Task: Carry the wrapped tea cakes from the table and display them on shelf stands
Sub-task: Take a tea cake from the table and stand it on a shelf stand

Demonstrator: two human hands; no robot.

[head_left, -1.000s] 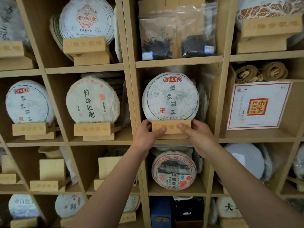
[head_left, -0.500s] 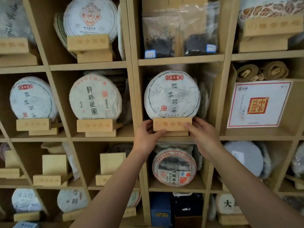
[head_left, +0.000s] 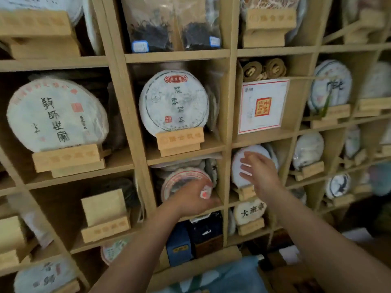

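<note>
The tea cake (head_left: 174, 101) at the centre of the frame stands upright in its own shelf compartment, its lower edge seated in a wooden stand (head_left: 180, 140), and neither hand touches it. It looks like a pressed disc under thin white paper, so I would judge it fairly heavy for its size, stiff through the body, yet easy to chip at the rim and easy to tear in the wrapper (the paper folds look loose at the back edge). The safest hold is probably with both palms on opposite edges of the disc, low down, not by the paper face.

The shelf (head_left: 177, 55) fills the whole frame, a grid of wooden compartments. To the left of centre another tea cake with large black characters (head_left: 57, 115) leans on its stand. Lower left, an empty stand (head_left: 104, 216) waits with nothing on it, a likely place for the next cake.

The left hand (head_left: 191, 199), lower centre, hangs in front of the red-ringed cake (head_left: 184, 182) in the compartment below; motion blur hides whether its fingers are curled or straight, so I cannot tell its grip. The right hand (head_left: 259, 172), just right of it, has its fingers spread and straight in front of a plain white cake (head_left: 249, 163), holding nothing.
</note>
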